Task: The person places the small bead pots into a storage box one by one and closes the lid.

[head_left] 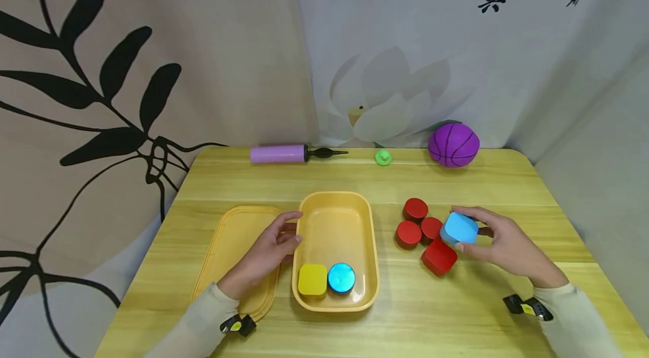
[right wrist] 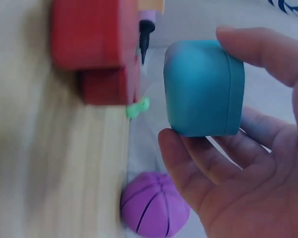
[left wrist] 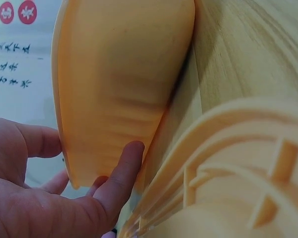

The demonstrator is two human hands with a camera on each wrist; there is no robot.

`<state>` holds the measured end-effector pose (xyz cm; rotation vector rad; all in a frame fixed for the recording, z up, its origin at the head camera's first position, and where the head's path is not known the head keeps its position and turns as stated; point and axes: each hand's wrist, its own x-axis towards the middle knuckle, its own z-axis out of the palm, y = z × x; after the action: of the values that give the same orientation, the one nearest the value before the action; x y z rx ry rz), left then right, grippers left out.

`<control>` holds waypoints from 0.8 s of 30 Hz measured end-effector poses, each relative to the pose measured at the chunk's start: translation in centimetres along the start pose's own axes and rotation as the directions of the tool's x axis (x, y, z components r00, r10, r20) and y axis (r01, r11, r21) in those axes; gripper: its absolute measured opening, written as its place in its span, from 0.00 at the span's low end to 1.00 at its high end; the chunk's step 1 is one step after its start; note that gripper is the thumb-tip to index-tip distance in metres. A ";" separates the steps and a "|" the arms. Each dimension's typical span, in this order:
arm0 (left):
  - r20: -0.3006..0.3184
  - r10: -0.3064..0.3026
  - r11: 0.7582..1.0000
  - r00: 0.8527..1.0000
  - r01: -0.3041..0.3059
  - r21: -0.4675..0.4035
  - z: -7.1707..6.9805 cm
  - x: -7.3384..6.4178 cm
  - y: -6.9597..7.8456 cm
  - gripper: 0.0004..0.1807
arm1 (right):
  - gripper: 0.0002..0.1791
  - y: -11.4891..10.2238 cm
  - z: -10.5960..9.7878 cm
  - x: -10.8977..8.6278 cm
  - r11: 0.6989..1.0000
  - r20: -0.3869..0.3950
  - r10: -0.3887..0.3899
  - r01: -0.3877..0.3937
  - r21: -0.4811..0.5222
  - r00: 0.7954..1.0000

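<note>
My right hand pinches a blue rounded-square block between thumb and fingers. In the right wrist view this block is off the table, right of a red square block and several red round blocks. My left hand touches the left side of a yellow-orange plastic box. In the left wrist view its fingertips rest against the outer wall and edge, not curled round them. Inside the box, a yellow square block and a blue round block sit at the near end.
A matching flat lid lies left of the box, partly under my left arm. Along the back edge are a purple hand pump, a small green toy and a purple ball. A printed curtain hangs behind the wooden table.
</note>
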<state>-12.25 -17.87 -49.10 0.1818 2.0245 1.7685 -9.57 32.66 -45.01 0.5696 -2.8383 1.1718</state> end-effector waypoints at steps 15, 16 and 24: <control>0.009 0.002 1.000 1.000 -0.002 0.016 0.0 0.1 0.2 0.30 | 0.39 -4.2 2.7 5.4 0.998 0.098 -0.051 0.048 0.030 0.994; 0.008 0.000 1.000 1.000 -0.001 0.015 0.1 0.1 0.2 0.30 | 0.39 -4.4 3.0 5.7 0.998 0.107 -0.053 0.049 0.039 0.993; 0.000 -0.008 1.000 1.000 0.008 0.007 0.1 -0.1 0.2 0.30 | 0.38 -6.2 5.7 8.1 0.985 0.147 -0.138 0.120 0.125 0.979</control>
<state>-12.20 -17.76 -48.91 0.1764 2.0287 1.7568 -14.31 22.12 -43.68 0.8749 -2.8180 1.3297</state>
